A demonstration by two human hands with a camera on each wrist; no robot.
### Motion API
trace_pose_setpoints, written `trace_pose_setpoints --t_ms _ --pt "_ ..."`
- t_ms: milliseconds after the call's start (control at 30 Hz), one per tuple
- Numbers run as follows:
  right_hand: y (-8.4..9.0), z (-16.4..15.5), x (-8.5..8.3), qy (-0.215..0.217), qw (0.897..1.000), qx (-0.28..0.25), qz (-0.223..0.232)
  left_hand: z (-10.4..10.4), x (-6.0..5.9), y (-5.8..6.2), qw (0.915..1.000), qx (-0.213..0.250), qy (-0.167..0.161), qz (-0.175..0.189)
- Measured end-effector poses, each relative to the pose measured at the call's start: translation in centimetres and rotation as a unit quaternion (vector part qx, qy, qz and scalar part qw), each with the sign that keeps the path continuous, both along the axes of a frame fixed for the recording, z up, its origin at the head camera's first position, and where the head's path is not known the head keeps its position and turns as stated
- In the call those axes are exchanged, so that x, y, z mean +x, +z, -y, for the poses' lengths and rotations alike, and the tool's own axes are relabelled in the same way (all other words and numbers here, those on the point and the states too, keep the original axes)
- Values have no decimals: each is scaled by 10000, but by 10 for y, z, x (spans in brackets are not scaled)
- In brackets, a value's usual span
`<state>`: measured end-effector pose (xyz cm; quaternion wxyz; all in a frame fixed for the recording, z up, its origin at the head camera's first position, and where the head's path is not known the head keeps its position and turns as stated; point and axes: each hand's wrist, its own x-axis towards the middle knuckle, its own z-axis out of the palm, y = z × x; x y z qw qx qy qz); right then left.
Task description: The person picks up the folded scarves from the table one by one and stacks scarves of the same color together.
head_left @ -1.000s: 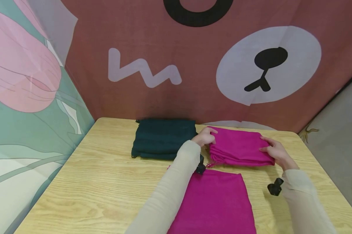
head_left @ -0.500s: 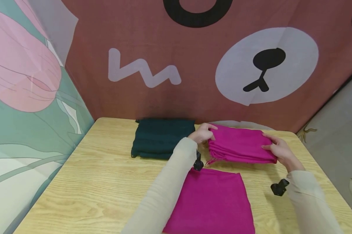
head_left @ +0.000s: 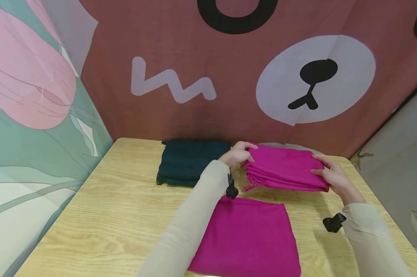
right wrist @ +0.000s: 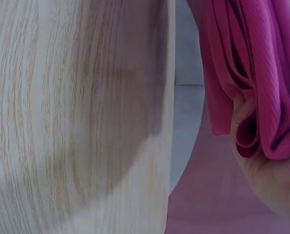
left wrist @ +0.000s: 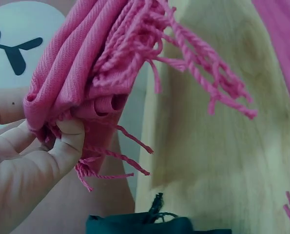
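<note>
A folded magenta scarf [head_left: 286,167] with a fringe at its left end is held just above the wooden table [head_left: 125,215] near its far edge. My left hand [head_left: 238,154] grips the scarf's left end [left wrist: 81,92], thumb under the folds. At the scarf's right end [right wrist: 254,73] my right hand [head_left: 333,176] holds the layers, fingers curled round them. The fringe [left wrist: 193,58] hangs loose over the table.
A second magenta cloth [head_left: 251,238] lies flat on the near part of the table. Folded dark green cloth [head_left: 191,161] sits at the back, left of the scarf. Printed fabric screens [head_left: 229,77] close in the back and left.
Both hands have lifted the folded magenta scarf a little and carried it toward the back of the table. The other cloths have stayed where they were.
</note>
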<state>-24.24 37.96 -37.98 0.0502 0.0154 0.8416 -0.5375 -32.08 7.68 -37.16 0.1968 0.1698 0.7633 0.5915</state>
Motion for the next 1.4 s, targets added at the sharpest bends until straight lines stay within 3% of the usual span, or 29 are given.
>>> trace_pose_setpoints --t_ms 367,533,733,1400 --pt "9 0 7 -114 9978 -652 -27 7 8 12 9981 564 -39 239" --pt "13 -2 15 -160 9884 -1508 -46 9 14 18 9971 730 -88 183" --pt "17 0 22 -4 9795 -2009 -167 11 18 23 9974 703 -124 52" --pt "34 15 48 251 9774 -2024 -554 35 45 41 9951 835 -429 -322"
